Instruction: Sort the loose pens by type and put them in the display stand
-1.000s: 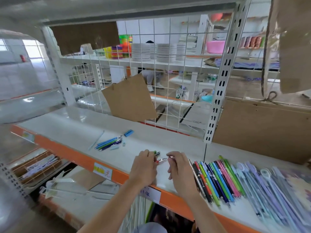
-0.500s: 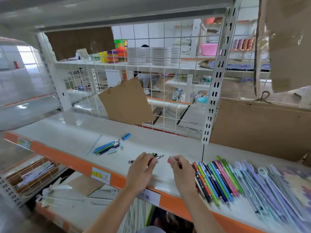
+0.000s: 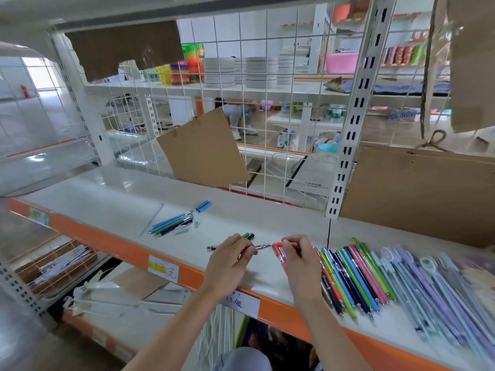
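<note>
Pens are what this job is about, and two red ones [image 3: 281,253] sit in the right hand [image 3: 302,261], just right of the middle of the frame. The thumb and fingers [image 3: 292,243] curl round them and pinch them tight, likely so they stay side by side as one kind.

The left hand [image 3: 230,261] is just beside it, in the middle of the frame. Its fingertips pinch a thin silver pen [image 3: 258,247] that points at the red ones. The tips nearly meet. I think the person holds them close to see if they match. Two more pens, green and black [image 3: 247,235], poke out from behind that hand, and I cannot tell if it holds them too.

To the lower right, a neat row of bright pens [image 3: 353,279] lies on the white shelf [image 3: 115,207], touching each other. Next come pale purple pens [image 3: 428,285] with round tops. These look sorted already, so the red ones may belong near there.

Further left and higher, well apart from the hands, a small bunch of blue pens [image 3: 171,223] waits with a loose blue cap [image 3: 203,206] near it. They look not yet sorted.

Brown cardboard [image 3: 203,153] leans on the wire grid [image 3: 267,103] behind.
</note>
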### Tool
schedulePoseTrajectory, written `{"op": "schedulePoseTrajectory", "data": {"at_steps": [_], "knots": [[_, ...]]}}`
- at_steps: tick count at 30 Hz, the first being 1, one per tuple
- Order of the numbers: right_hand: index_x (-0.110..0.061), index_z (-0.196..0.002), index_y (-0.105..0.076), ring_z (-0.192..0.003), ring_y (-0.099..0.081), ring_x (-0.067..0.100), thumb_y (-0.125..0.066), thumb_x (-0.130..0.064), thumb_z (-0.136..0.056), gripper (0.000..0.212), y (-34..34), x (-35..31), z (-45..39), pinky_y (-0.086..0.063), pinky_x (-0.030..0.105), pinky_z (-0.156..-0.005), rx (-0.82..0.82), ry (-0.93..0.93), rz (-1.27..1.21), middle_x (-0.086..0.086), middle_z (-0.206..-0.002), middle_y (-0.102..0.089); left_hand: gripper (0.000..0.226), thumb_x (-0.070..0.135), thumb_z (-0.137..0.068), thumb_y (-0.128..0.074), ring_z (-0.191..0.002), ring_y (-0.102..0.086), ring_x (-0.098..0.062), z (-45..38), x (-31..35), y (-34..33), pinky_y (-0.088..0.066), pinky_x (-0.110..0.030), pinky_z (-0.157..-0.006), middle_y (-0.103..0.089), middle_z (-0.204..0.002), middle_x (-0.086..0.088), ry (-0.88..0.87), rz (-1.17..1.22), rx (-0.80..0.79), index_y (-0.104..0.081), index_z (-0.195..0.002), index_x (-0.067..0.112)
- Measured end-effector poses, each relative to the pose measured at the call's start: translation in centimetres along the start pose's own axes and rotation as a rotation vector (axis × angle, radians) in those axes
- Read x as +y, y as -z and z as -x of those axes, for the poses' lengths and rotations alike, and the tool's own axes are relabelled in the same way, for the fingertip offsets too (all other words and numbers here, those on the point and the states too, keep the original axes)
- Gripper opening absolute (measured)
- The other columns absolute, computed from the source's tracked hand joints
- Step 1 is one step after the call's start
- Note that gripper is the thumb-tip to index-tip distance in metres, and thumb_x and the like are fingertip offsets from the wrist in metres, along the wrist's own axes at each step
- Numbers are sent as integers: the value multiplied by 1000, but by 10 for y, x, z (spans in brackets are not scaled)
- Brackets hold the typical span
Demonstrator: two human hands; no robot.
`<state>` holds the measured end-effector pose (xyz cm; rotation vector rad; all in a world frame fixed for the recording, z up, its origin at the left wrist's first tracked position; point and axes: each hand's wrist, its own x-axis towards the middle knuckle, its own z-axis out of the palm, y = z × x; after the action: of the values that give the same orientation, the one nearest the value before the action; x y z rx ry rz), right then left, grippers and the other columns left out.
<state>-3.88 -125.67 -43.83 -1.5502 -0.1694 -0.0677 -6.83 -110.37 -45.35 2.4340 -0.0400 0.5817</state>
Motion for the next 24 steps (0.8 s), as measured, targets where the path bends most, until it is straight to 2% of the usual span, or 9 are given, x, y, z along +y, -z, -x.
{"op": "schedulePoseTrajectory", "data": {"at_steps": [4, 7, 10, 13, 16, 20, 22, 24], "knots": [[-15, -86, -61, -55, -43, 7, -54, -14, -95, 12, -3, 0, 1, -38, 25, -59, -173, 18, 100, -10, -64, -52, 22, 30, -99, -44, -74, -47, -3, 0, -2, -1, -32, -19, -63, -50, -84, 12, -36, 2, -37, -62, -90, 21], [-11, -86, -61, -46, -45, 10, -53, -13, -95, 12, -2, -4, 1, -40, 19, -52, -228, 1, 119, -4, -58, -53, 23, 31, -98, -45, -71, -48, -3, -1, -2, 0, -34, -20, -62, -50, -82, 12, -41, -24, -64, -62, -89, 19], [-6, -87, -61, -46, -50, 14, -54, -10, -95, 11, 0, -7, 1, -45, 24, -50, -219, -52, 7, 3, -61, -58, 24, 34, -98, -44, -74, -55, -9, -2, 1, 2, -43, -29, -67, -57, -81, 9, -7, 17, -123, -59, -83, 24], [-1, -85, -61, -45, -51, 15, -56, -12, -94, 14, 1, -10, 2, -45, 25, -46, -192, -89, -4, 7, -63, -61, 30, 39, -99, -38, -67, -56, -11, -3, 6, 5, -44, -32, -67, -56, -67, 9, 38, 64, -200, -51, -73, 35], [0, -80, -58, -43, -50, 14, -57, -14, -94, 19, -2, -15, 3, -42, 22, -43, -166, -140, -12, 7, -62, -62, 36, 37, -101, -36, -62, -52, -9, -4, 7, 6, -42, -31, -65, -52, -62, 10, 101, 78, -263, -49, -67, 37], [7, -88, -60, -50, -52, 12, -53, -6, -94, 15, -9, -21, 1, -43, 24, -47, -187, -258, -136, 11, -68, -61, 39, 29, -102, -37, -64, -49, -6, -9, 10, 12, -37, -23, -65, -52, -65, 10, 184, 141, -318, -48, -64, 33], [7, -90, -61, -54, -51, 13, -52, -4, -94, 14, -12, -24, -2, -41, 24, -50, -190, -294, -184, 11, -69, -60, 39, 25, -101, -39, -63, -48, -5, -12, 11, 14, -33, -18, -62, -53, -66, 8, 218, 201, -309, -50, -64, 31], [5, -88, -60, -53, -47, 11, -51, -5, -94, 15, -12, -29, -9, -37, 21, -48, -112, -286, -198, 9, -67, -57, 37, 27, -100, -43, -60, -47, -6, -14, 9, 14, -32, -17, -59, -52, -64, 5, 238, 244, -271, -51, -65, 31]]}}
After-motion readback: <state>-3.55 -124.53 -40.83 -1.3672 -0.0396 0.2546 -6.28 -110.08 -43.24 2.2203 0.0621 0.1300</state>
